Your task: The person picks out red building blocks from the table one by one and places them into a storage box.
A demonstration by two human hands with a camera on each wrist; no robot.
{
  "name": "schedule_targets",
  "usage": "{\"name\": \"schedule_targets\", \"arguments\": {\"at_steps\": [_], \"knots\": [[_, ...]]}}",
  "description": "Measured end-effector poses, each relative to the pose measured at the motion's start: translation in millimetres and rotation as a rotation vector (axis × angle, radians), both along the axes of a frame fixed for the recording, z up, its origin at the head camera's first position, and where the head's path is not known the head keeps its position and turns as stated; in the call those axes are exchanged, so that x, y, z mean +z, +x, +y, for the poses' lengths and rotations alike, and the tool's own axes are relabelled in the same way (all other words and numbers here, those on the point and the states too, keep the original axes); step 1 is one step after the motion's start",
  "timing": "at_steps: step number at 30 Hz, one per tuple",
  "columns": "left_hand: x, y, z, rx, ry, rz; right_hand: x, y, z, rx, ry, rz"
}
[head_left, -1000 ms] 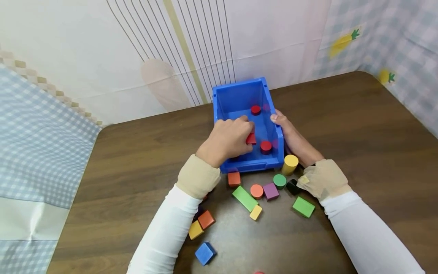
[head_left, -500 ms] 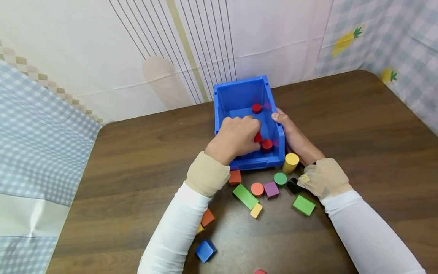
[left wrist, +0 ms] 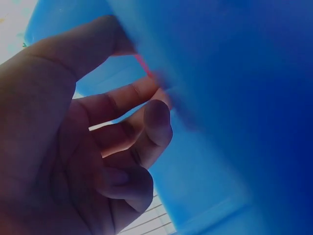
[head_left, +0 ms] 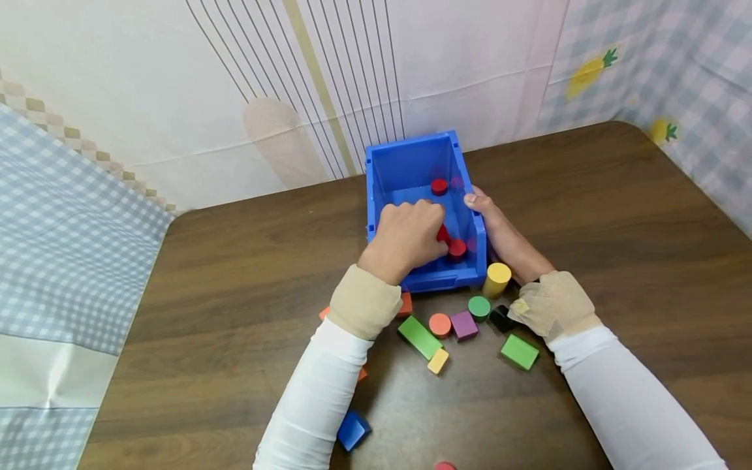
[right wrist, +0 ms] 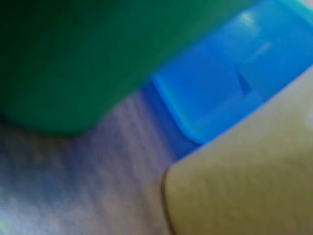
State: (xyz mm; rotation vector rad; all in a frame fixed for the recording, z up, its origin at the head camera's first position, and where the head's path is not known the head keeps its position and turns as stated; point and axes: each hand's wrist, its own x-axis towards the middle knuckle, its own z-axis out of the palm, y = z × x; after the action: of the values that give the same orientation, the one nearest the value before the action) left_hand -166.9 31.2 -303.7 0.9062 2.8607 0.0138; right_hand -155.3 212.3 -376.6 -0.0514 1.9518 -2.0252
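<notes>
In the head view a blue bin (head_left: 411, 155) stands near the table's back edge. My left hand (head_left: 405, 238) reaches down into it and pinches a red block (head_left: 442, 233), mostly covered by the fingers; the left wrist view shows a thin red sliver (left wrist: 142, 64) by the thumb. Close to those fingers sits a red cylinder (head_left: 456, 249), and another red cylinder (head_left: 438, 187) lies farther back inside. My right hand (head_left: 499, 228) grips the bin's right wall, thumb over the rim. The right wrist view shows only blurred cylinders and part of the bin.
In front of the bin lie a yellow cylinder (head_left: 497, 279), a green disc (head_left: 478, 307), a purple block (head_left: 464, 325), an orange disc (head_left: 439, 325), green blocks (head_left: 420, 337) and a black piece (head_left: 501, 318). A blue cube (head_left: 353, 431) sits nearer, beside the left sleeve.
My left hand has moved slightly right inside the bin with the red block, closer to the front red cylinder. My right hand stays on the bin's wall.
</notes>
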Motion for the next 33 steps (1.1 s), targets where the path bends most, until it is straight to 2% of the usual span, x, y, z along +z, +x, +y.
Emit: {"name": "schedule_targets", "arguments": {"at_steps": [6,15,26,33], "knots": [[2.2,1.0,5,0.059,0.012,-0.014,0.9,-0.5,0,0.001,-0.012,0.005],[-1.2,5.3,16,0.177,0.025,-0.027,1.3,-1.0,1,-0.009,-0.007,0.026],[-3.4,4.1,21,0.270,0.035,-0.033,-2.8,0.4,1,-0.001,0.011,0.006],[-8.6,-0.3,24,0.304,0.021,-0.052,-2.0,-0.1,1,0.001,0.013,0.008]]}}
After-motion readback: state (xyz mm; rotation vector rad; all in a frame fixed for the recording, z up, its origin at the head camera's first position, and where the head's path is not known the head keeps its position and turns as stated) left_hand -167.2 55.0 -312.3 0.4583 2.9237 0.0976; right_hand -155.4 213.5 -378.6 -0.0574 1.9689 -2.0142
